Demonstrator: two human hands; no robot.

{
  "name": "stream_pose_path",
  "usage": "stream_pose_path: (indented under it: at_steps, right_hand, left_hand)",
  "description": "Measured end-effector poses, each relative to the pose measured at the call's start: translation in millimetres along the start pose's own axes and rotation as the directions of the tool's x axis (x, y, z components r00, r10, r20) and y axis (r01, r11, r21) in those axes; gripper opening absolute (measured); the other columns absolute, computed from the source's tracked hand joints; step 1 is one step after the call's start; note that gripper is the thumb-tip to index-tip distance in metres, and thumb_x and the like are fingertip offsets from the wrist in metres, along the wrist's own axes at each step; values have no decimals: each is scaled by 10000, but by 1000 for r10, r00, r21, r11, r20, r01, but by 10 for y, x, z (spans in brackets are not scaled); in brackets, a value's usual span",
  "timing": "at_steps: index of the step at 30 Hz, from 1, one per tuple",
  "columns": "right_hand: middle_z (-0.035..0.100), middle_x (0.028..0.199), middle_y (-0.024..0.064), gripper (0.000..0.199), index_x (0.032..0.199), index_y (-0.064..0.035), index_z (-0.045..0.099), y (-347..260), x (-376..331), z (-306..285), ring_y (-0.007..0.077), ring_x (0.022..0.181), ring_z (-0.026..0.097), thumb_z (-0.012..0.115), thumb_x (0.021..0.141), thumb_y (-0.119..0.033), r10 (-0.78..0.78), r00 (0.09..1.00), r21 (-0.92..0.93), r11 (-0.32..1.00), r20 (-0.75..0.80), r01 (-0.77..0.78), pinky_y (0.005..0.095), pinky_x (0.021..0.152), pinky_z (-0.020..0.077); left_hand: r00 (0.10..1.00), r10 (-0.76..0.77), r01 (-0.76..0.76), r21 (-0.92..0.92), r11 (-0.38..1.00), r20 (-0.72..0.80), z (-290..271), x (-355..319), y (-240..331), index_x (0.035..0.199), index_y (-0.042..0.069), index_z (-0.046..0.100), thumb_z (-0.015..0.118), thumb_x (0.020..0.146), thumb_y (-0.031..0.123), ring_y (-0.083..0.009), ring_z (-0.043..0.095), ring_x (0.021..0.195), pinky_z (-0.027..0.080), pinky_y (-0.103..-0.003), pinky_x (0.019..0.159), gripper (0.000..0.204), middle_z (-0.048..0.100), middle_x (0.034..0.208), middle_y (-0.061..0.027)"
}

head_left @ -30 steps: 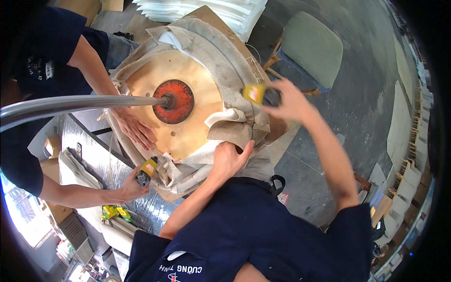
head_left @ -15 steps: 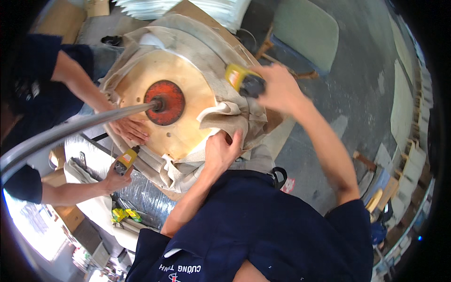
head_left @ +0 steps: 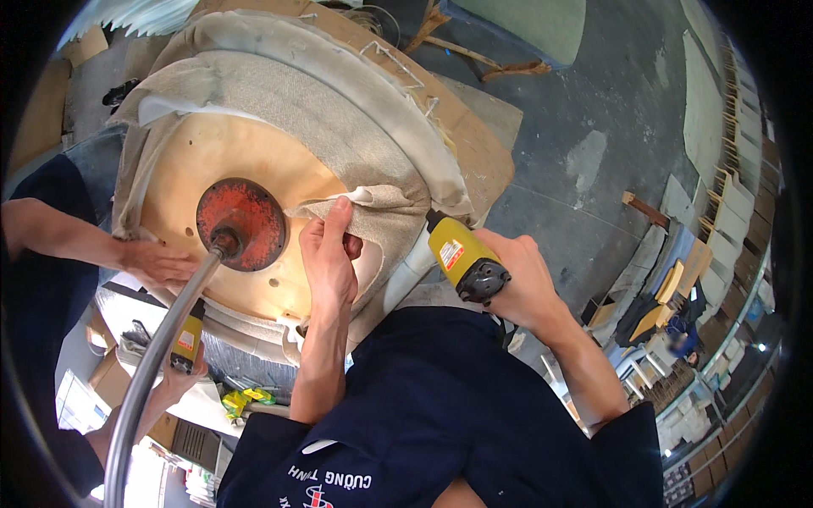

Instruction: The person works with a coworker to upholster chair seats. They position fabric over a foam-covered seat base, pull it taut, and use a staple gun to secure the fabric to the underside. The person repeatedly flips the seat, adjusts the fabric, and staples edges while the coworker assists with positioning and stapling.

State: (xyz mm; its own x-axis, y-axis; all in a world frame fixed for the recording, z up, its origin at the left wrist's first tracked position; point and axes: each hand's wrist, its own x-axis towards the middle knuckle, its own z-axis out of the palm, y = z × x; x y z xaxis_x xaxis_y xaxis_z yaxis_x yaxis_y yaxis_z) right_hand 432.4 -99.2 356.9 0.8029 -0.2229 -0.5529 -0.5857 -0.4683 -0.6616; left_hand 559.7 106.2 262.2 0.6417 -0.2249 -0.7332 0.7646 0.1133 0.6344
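A round plywood base [head_left: 246, 140] faces up, with beige woven fabric [head_left: 339, 127] wrapped over its padded rim. My left hand [head_left: 329, 262] is closed on the fabric's folded edge, thumb on top, at the right side of the plywood. In my right hand [head_left: 529, 284] is a yellow staple gun [head_left: 457, 254] with a black end cap, its nose pointing toward the fabric and just right of the gathered fold. A red metal disc [head_left: 262, 212] sits on the plywood, joined to a curved steel pole [head_left: 152, 364].
At the left, a co-worker's hand [head_left: 157, 262] rests on the plywood edge; their other hand holds a second yellow staple gun [head_left: 188, 339]. Cardboard [head_left: 487, 140] lies under the padded piece. A chair [head_left: 525, 30] stands at the far right. Yellow-green packets [head_left: 246, 400] lie at lower left.
My right hand has brought the staple gun down and turned its nose toward the fabric. My left hand has pulled the fabric edge inward over the plywood. The whole view has shifted.
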Motion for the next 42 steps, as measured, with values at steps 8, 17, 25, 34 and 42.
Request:
stream_pose_path:
  at_steps: [8, 17, 25, 34, 42]
  right_hand:
    - [693, 843, 156, 372, 999, -68, 672, -124, 144, 183, 432, 863, 674, 846, 677, -134, 110, 993, -2, 994, 39, -110, 460, 762, 521]
    - [728, 856, 230, 275, 937, 1, 682, -242, 271, 394, 463, 877, 696, 797, 698, -71, 243, 970, 93, 966, -7, -241, 495, 757, 553]
    - [760, 928, 184, 432, 1204, -42, 655, 315, -274, 269, 418, 916, 744, 786, 793, -74, 75, 981, 80, 995, -177, -62, 393, 776, 570]
    - [715, 815, 214, 429, 1198, -39, 679, 607, -188, 165, 406, 790, 747, 820, 799, -109, -80, 974, 8, 996, -213, 83, 377, 680, 562]
    - [749, 931, 218, 434, 1202, -27, 685, 224, 23, 52, 419, 894, 732, 785, 783, -81, -61, 998, 183, 981, 18, 57, 424, 767, 567]
  left_hand:
    - [995, -98, 94, 136, 986, 24, 298, 276, 343, 741, 122, 564, 726, 1021, 287, -26, 361, 520, 238, -242, 468, 363, 450, 620, 80]
    - [931, 57, -334, 784, 523, 359, 658, 695, 578, 692, -52, 587, 710, 987, 301, -149, 455, 530, 362, -385, 516, 476, 475, 550, -127]
    - [832, 335, -554, 643, 529, 441, 474, 146, 335, 873, -47, 633, 728, 972, 265, -257, 571, 623, 453, -389, 581, 341, 580, 707, -193]
    - [632, 506, -618, 776, -127, 587, 352, -373, -19, 1170, 49, 685, 846, 775, 134, -383, 624, 1063, 505, -483, 907, 436, 665, 1116, -150]
    - [528, 556, -705, 696, -135, 643, 263, 114, 193, 981, 153, 777, 749, 773, 44, -260, 634, 1057, 411, -443, 897, 237, 736, 1019, 18]
